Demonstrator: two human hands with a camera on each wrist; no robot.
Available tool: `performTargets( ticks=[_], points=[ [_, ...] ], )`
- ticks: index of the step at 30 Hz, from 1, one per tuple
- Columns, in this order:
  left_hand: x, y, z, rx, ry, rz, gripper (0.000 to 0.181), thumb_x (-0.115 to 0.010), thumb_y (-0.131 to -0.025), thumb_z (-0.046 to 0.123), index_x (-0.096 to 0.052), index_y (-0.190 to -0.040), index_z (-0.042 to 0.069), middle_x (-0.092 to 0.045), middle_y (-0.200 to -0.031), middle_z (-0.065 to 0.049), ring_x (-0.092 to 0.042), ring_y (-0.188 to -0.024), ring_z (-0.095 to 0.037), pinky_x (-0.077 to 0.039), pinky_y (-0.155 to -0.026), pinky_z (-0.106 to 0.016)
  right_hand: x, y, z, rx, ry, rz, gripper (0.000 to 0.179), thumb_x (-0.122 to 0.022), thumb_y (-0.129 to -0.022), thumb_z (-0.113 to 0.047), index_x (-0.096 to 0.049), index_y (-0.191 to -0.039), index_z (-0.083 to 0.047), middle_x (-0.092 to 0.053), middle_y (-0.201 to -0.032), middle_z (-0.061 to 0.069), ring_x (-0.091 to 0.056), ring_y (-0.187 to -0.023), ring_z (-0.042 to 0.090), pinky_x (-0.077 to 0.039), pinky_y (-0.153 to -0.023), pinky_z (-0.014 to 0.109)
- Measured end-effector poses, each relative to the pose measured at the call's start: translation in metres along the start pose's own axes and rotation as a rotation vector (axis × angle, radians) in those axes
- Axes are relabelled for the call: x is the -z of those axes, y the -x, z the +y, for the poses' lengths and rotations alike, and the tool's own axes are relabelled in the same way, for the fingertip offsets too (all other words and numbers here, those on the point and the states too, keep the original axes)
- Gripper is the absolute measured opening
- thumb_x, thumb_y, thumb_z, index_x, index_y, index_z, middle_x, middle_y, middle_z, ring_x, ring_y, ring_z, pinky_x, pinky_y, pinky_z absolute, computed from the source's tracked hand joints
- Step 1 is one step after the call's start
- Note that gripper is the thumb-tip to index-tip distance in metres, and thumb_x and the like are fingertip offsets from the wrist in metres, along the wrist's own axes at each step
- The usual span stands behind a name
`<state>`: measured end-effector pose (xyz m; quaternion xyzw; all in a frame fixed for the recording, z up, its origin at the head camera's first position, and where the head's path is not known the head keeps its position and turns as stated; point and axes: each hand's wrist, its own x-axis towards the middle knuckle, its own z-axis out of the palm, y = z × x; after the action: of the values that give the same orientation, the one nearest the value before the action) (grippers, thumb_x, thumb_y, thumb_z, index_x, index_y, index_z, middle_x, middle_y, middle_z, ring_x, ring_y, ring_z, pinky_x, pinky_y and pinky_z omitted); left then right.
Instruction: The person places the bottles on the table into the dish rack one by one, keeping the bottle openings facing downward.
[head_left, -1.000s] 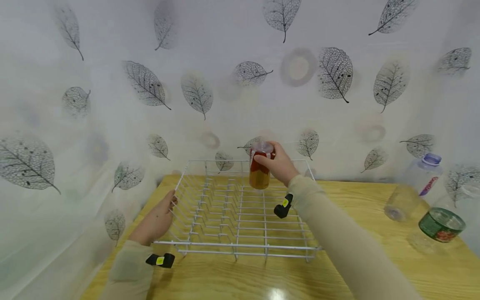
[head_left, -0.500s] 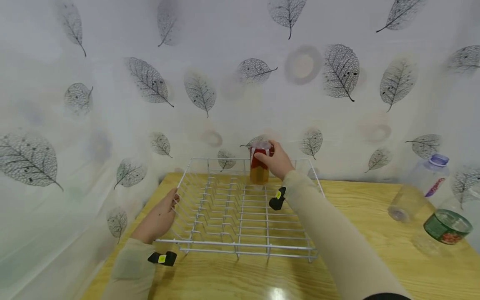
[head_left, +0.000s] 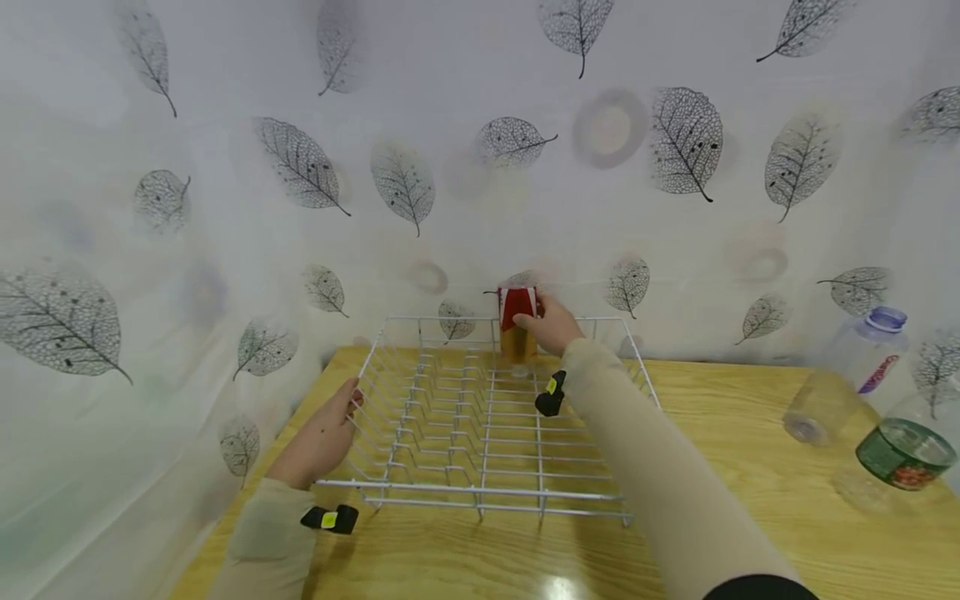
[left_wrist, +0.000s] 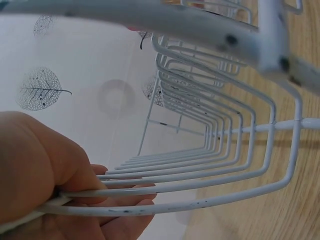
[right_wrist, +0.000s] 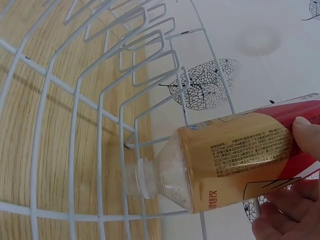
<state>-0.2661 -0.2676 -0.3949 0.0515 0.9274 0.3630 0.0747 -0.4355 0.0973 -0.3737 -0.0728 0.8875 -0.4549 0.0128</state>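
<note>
My right hand (head_left: 557, 327) holds a clear plastic bottle (head_left: 517, 310) with a red and tan label over the back of a white wire dish rack (head_left: 480, 490). The bottle is upside down. In the right wrist view its uncapped clear neck (right_wrist: 142, 179) is right at the rack's floor wires, with thumb and fingers round the red end of the label. My left hand (head_left: 324, 437) grips the rack's left side. The left wrist view shows its thumb and fingers (left_wrist: 127, 220) about the side wires.
On the wooden table (head_left: 712, 417) to the right lie a clear bottle with a purple neck (head_left: 851, 367) and a clear container with a green label (head_left: 903, 454). A leaf-patterned curtain (head_left: 465, 200) hangs close behind the rack and along the left.
The right hand has shifted slightly left and turned the bottle, so its clear base no longer shows and the label faces the view more. The left hand keeps its grip on the rack.
</note>
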Motion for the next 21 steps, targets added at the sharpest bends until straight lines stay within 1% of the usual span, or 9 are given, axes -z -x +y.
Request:
performTargets(
  ticks=[3, 6, 9, 15, 21],
  points=[
    [0.000, 0.000, 0.001, -0.006, 0.012, 0.004, 0.065, -0.025, -0.103, 0.003, 0.002, -0.163, 0.005, -0.027, -0.160, -0.024, -0.029, -0.144, -0.044, -0.026, -0.114, -0.062, 0.003, 0.008, -0.004, -0.005, -0.023, 0.004, 0.080, -0.062, -0.100, -0.042, -0.025, -0.161, -0.006, -0.042, -0.155, 0.018, -0.042, -0.139, 0.037, -0.038, -0.112, 0.051],
    [-0.001, 0.000, 0.001, -0.026, 0.015, 0.006, 0.065, -0.025, -0.103, 0.003, 0.001, -0.162, 0.004, -0.027, -0.159, -0.025, -0.030, -0.143, -0.044, -0.027, -0.114, -0.063, 0.008, 0.017, -0.006, -0.004, -0.051, 0.001, 0.085, -0.061, -0.099, -0.046, -0.017, -0.163, -0.012, -0.037, -0.158, 0.017, -0.038, -0.142, 0.037, -0.038, -0.112, 0.053],
    [-0.002, 0.000, 0.001, -0.036, 0.013, 0.005, 0.064, -0.025, -0.103, 0.003, 0.001, -0.162, 0.002, -0.028, -0.158, -0.026, -0.030, -0.143, -0.045, -0.028, -0.113, -0.063, 0.015, 0.025, -0.006, -0.001, -0.073, -0.010, 0.087, -0.060, -0.099, -0.049, -0.012, -0.165, -0.016, -0.033, -0.161, 0.016, -0.035, -0.145, 0.038, -0.036, -0.113, 0.055],
    [-0.001, -0.001, 0.001, -0.028, 0.010, 0.008, 0.065, -0.026, -0.102, 0.003, 0.000, -0.162, 0.003, -0.028, -0.159, -0.025, -0.030, -0.143, -0.044, -0.028, -0.113, -0.063, 0.033, 0.038, -0.006, 0.039, -0.071, -0.012, 0.089, -0.059, -0.099, -0.053, -0.010, -0.165, -0.019, -0.028, -0.164, 0.014, -0.029, -0.148, 0.038, -0.030, -0.115, 0.059],
    [0.000, 0.002, 0.001, -0.004, 0.026, 0.002, 0.066, -0.027, -0.102, 0.003, 0.000, -0.163, 0.005, -0.027, -0.160, -0.023, -0.028, -0.145, -0.044, -0.027, -0.113, -0.063, 0.055, 0.049, -0.007, 0.070, -0.041, -0.008, 0.095, -0.059, -0.096, -0.061, -0.008, -0.165, -0.021, -0.025, -0.165, 0.011, -0.023, -0.150, 0.036, -0.030, -0.114, 0.061]
  ],
)
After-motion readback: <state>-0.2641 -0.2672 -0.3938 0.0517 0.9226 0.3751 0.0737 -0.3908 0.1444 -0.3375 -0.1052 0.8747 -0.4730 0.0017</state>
